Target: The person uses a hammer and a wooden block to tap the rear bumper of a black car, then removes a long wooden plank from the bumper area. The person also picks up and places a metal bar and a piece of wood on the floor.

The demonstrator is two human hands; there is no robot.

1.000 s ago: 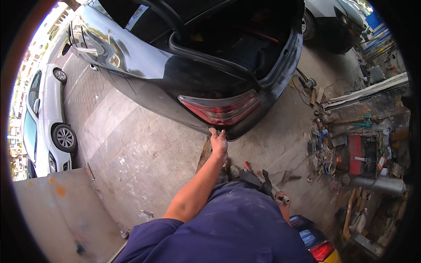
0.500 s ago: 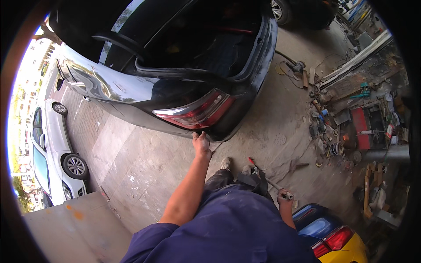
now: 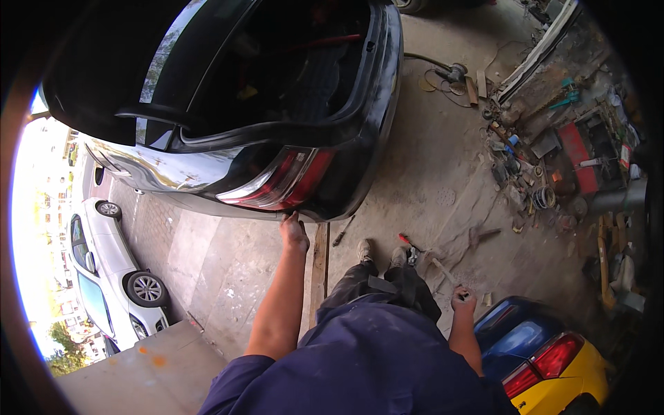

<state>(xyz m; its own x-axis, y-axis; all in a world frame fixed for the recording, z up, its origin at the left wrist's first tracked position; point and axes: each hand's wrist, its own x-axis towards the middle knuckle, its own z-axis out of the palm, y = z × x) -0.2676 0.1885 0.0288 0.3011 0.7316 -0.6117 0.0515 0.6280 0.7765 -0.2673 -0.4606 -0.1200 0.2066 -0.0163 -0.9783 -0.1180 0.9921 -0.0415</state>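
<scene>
A dark car (image 3: pixel 332 180) with its boot raised stands in front of me, its red and clear tail light (image 3: pixel 277 181) facing me. My left hand (image 3: pixel 295 234) is at the bumper edge just below that light, its fingers curled against the edge; some fingertips are hidden there. Down at my right side, my right hand (image 3: pixel 463 299) is closed round a long grey metal bar (image 3: pixel 444 272). The bar slants away from the fist toward the floor by my feet.
A wooden strip (image 3: pixel 319 266) lies on the floor left of my legs. Near my shoes is a red-handled tool (image 3: pixel 405 239). Scrap and tools pile up around a red box (image 3: pixel 578 158) at right. A yellow-and-blue car (image 3: pixel 567 377) stands close behind, a white car (image 3: pixel 111 277) left.
My view has shifted, so the dark car sits further left in it and the wooden strip shows. My left hand stays at the bumper edge; my right hand still grips the bar.
</scene>
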